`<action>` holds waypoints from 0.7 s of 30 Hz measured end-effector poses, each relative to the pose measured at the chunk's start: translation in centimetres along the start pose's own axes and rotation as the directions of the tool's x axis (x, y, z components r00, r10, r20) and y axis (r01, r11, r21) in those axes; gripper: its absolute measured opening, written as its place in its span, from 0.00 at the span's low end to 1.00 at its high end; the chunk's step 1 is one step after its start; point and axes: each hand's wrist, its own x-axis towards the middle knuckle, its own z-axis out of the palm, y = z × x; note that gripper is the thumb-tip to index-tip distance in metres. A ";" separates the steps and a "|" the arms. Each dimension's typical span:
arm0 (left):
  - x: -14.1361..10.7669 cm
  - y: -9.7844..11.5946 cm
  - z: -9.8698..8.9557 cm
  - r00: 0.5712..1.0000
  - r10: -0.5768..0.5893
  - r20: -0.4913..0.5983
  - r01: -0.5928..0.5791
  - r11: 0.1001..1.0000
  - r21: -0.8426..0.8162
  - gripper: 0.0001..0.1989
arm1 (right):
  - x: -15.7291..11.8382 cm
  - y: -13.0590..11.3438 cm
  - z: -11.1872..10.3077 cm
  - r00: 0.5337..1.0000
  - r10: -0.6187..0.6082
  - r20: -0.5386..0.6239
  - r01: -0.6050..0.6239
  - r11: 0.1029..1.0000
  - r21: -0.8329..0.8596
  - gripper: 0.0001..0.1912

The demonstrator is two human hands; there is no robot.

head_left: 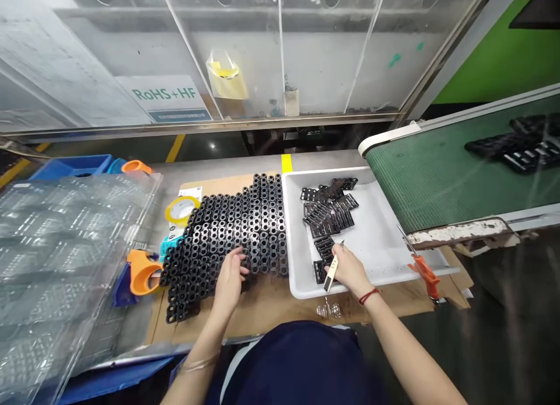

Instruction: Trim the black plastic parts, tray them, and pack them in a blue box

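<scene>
touching black, holed plastic blocks (227,230), the left hand (230,279) curls while the right hand (350,271) pinches a pale flat tool (331,275).

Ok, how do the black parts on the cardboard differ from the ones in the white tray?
The black parts on the cardboard sheet form one dense, tightly packed mass, while those in the white tray lie in looser, separate clusters. The cardboard's parts show round holes end-on, whereas the tray's lie flatter, like strips. The cardboard batch is also much larger than the tray's. Both sets are black and have holes.
</scene>
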 end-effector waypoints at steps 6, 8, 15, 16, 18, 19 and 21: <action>-5.4 1.7 -0.2 0.995 0.092 0.029 -0.086 0.982 -0.170 0.26 | -2.6 -3.3 -3.2 0.992 -0.071 0.104 0.038 0.957 0.289 0.15; -6.7 3.1 -0.1 0.969 0.225 0.103 -0.208 0.965 -0.160 0.31 | -4.3 -5.1 -4.6 0.957 -0.199 0.209 0.034 0.797 0.602 0.17; -8.0 7.8 0.5 0.578 0.746 0.330 -0.699 0.662 -0.272 0.56 | -8.4 -9.2 -4.4 0.795 -0.361 0.488 -0.273 0.505 0.819 0.17; -8.0 8.2 0.6 0.528 0.778 0.339 -0.708 0.624 -0.331 0.52 | -8.5 -9.3 -4.1 0.839 -0.316 0.444 -0.215 0.557 0.802 0.16; -8.2 8.8 0.9 0.499 0.786 0.365 -0.665 0.617 -0.421 0.40 | -8.7 -9.5 -3.8 0.937 -0.252 0.241 -0.029 0.633 0.774 0.16; -8.4 9.0 1.0 0.519 0.765 0.381 -0.631 0.644 -0.433 0.35 | -8.8 -9.5 -3.8 0.966 -0.233 0.109 0.072 0.651 0.755 0.16; -8.9 9.4 1.0 0.588 0.699 0.407 -0.591 0.715 -0.373 0.32 | -9.2 -9.8 -4.1 0.973 -0.207 -0.102 0.215 0.653 0.727 0.15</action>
